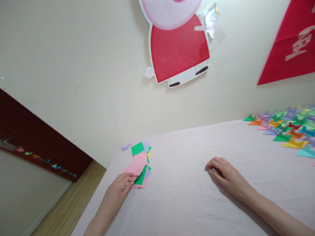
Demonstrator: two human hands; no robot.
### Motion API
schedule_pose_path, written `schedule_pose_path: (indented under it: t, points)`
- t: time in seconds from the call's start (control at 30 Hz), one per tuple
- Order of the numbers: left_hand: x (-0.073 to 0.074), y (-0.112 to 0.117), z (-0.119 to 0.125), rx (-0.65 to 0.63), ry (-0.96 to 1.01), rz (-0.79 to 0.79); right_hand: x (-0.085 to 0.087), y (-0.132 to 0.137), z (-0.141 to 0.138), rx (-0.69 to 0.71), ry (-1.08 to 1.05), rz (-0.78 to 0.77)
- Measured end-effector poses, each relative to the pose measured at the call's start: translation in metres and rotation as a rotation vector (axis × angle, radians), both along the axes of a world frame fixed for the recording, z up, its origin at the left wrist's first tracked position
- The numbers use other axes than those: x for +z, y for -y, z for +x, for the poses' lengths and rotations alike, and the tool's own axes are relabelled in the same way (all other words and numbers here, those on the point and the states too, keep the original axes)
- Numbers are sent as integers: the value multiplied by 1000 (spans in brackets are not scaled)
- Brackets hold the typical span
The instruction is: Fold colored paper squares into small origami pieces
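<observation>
My left hand pinches the edge of a pink sheet of paper, which bends up from the pile at the left of the table. Under and around it lie loose coloured paper sheets: a green sheet by my fingertips, another green sheet at the far end, and lilac, yellow and pink edges between. My right hand rests on the cloth at the right of the middle, its fingers curled and the thumb brought to them. Nothing shows in it.
A light cloth covers the table. Rows of folded paper birds stand at the back right. Against the wall hang a pig cutout and a red banner. A small lilac folded paper lies by the far left corner.
</observation>
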State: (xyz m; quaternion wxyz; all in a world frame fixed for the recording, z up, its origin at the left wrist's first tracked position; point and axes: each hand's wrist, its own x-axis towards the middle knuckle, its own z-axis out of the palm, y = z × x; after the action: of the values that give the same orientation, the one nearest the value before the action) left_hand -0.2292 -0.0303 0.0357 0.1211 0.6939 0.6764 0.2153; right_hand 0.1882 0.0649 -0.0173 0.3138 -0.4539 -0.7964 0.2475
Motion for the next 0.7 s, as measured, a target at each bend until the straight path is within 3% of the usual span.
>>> schedule_pose_path:
  t: [0.13, 0.23, 0.33, 0.5, 0.7]
  points:
    - [27, 1, 22, 22, 242, -69, -3, 1, 0, -12, -40, -24]
    - [33, -8, 48, 39, 452, -141, 0, 5, -3, -51, -141, -108]
    - [23, -25, 83, 47, 661, -239, 14, 14, -11, -38, -290, -291]
    - [-2, -54, 144, -82, 817, -285, 37, 23, -25, 184, -500, -546]
    - [-12, -65, 172, -126, 864, -344, 24, 11, -28, 96, -521, -687]
